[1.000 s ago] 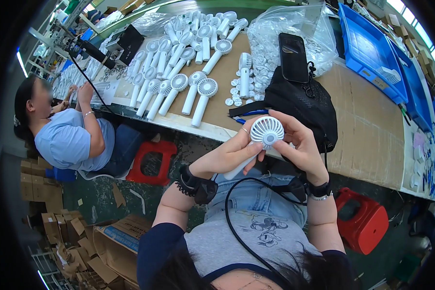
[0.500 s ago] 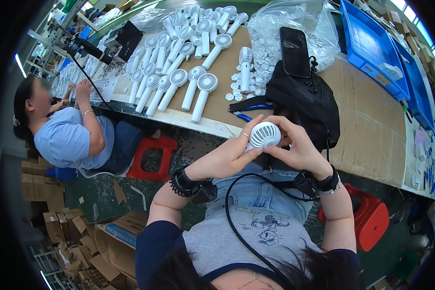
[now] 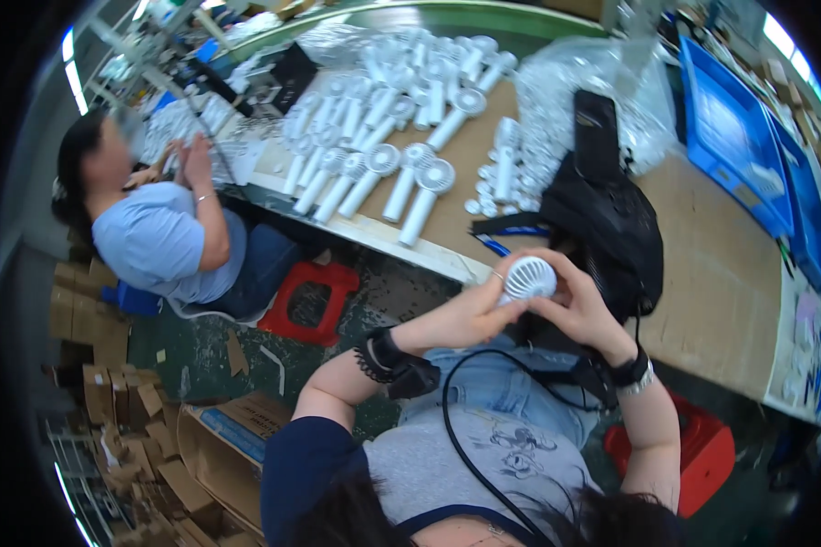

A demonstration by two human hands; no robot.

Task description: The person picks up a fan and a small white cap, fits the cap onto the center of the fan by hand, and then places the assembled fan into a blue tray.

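A white handheld fan (image 3: 530, 279) is held between my two hands, its round slatted head facing up and its lower part hidden by my fingers. My left hand (image 3: 480, 313) wraps it from the left. On the other side my right hand (image 3: 576, 305) closes on it with thumb and fingers. Just beyond my hands, blue-handled pliers (image 3: 494, 244) lie at the table's edge, partly under a black strap. Next to my right hand is a black mesh bag (image 3: 607, 228) with a black phone (image 3: 597, 137) on top.
Many white fans (image 3: 417, 191) lie in rows on the cardboard-covered table (image 3: 716, 273). Small white discs sit by a clear plastic bag (image 3: 566, 82). Blue trays (image 3: 734, 137) stand at right. A co-worker (image 3: 160, 228) sits at left by a red stool (image 3: 310, 301); another red stool (image 3: 702, 456) is at right.
The whole view has shifted, so the table, my hands and the co-worker appear farther right and mostly lower. Both hands keep their grip on the fan.
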